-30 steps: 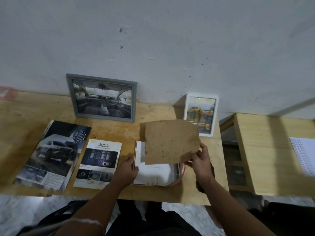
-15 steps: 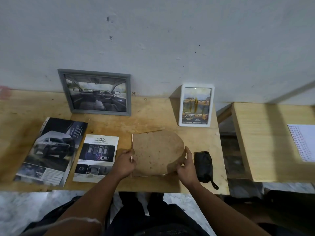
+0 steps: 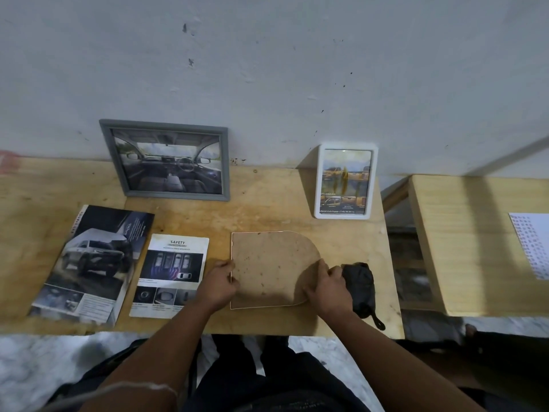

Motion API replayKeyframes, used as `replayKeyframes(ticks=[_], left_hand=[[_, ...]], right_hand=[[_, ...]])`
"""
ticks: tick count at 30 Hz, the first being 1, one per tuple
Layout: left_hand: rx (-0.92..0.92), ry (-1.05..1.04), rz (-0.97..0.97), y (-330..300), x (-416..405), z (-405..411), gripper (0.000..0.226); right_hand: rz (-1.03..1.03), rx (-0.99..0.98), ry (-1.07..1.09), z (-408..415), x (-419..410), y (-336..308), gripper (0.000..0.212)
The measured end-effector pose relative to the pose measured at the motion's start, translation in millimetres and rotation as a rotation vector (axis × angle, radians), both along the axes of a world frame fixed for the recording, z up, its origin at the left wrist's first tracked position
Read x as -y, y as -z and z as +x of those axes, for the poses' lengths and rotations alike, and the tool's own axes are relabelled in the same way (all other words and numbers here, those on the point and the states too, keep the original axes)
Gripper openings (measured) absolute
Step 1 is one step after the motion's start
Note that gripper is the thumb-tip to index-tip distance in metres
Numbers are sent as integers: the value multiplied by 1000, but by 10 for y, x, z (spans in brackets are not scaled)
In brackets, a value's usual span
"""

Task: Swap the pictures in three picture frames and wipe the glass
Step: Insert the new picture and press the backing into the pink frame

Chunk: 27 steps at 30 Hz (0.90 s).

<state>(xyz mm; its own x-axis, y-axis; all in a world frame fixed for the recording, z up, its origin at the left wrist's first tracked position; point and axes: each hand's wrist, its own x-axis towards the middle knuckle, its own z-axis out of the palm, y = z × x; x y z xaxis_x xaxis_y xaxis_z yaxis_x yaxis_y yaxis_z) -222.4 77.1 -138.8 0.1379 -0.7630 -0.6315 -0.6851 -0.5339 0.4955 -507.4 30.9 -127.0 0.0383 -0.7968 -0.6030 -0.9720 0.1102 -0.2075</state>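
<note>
An arch-shaped frame lies face down at the table's front, its brown backing board [image 3: 269, 267] flat in it. My left hand [image 3: 219, 285] grips the frame's left edge. My right hand [image 3: 325, 285] presses on the board's rounded right corner. A grey frame [image 3: 166, 160] with a car-interior picture leans on the wall at the back left. At the back right a white frame [image 3: 346, 181] with a yellow-truck picture stands upright. A safety leaflet [image 3: 170, 275] and a car brochure [image 3: 92, 263] lie flat to the left.
A black folded cloth or pouch [image 3: 359, 288] lies just right of my right hand. The wooden table [image 3: 267, 212] ends close behind it, with a gap before a second table [image 3: 469, 245] that carries a printed sheet [image 3: 531, 245].
The backing board, held up over the frame by my right hand a second ago, has come down and now lies flat in the frame. Both hands have settled on its sides.
</note>
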Motion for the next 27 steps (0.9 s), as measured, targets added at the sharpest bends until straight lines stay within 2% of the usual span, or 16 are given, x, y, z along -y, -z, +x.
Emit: replayKeyframes(ticks=[3, 7, 9, 11, 13, 16, 20, 27], left_hand=[[70, 20, -23, 0, -10, -12, 56], [299, 154, -83, -69, 17, -56, 44], [366, 187, -156, -50, 17, -46, 56], [350, 286, -187, 7, 36, -16, 82], [311, 459, -137, 60, 102, 13, 105], [369, 656, -74, 111, 246, 63, 124], [474, 710, -31, 180, 287, 100, 134], [532, 717, -126, 288, 244, 139, 134]], right_hand=[[-45, -69, -167, 96, 105, -80, 97], [87, -96, -554, 161, 287, -51, 91], [123, -126, -623, 149, 353, -42, 98], [125, -154, -669, 125, 399, -27, 103], [108, -177, -706, 102, 420, -11, 101], [103, -168, -702, 109, 432, -6, 97], [107, -154, -693, 64, 376, 41, 101], [110, -88, -677, -18, 361, 113, 101]])
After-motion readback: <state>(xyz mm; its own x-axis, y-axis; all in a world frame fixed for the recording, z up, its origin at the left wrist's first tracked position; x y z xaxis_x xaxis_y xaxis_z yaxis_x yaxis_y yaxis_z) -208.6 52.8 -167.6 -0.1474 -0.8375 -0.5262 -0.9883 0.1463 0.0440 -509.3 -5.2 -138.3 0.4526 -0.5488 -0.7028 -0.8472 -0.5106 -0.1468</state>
